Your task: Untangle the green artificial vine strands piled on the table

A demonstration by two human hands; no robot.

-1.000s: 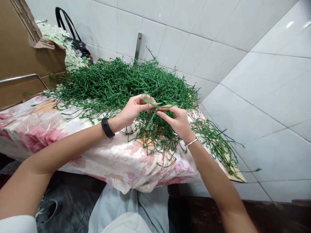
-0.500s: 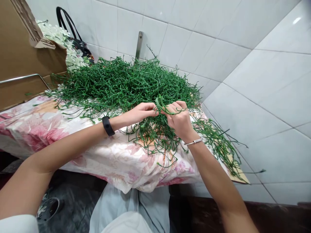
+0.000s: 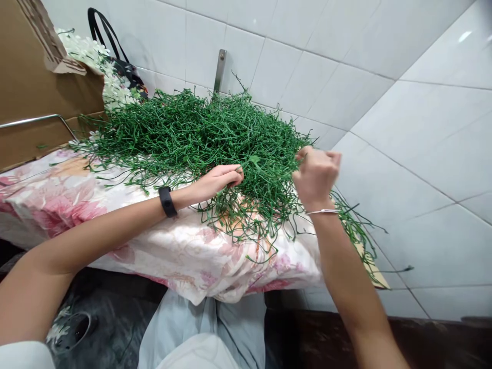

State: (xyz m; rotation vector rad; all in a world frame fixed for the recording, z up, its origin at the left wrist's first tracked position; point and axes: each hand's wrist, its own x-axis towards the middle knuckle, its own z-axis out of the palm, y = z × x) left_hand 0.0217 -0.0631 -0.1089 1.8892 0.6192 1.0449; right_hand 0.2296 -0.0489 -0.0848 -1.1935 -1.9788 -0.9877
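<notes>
A large heap of thin green plastic-looking stems [image 3: 200,128] lies on the floral cloth [image 3: 165,251]. At the heap's front edge my left hand [image 3: 221,180] is closed, its thumb and fingers pinched on a green stem tip. My right hand [image 3: 317,171], blurred by motion, is curled at the heap's right end; what it holds, if anything, cannot be made out. A blurred green stem [image 3: 269,166] stretches between the two hands. Another group of stems [image 3: 355,225] lies to the right, beside my right forearm.
A cardboard box [image 3: 49,97] stands at the left, with white flowers [image 3: 113,84] and a black-handled bag [image 3: 130,74] behind it. A metal bracket [image 3: 220,72] is on the tiled wall [image 3: 307,61]. A cup-like container [image 3: 80,328] is below, at lower left.
My right hand has moved right, away from my left hand. My left hand has shifted slightly left and down. The leafy stem that was bunched between them is now a stretched blur.
</notes>
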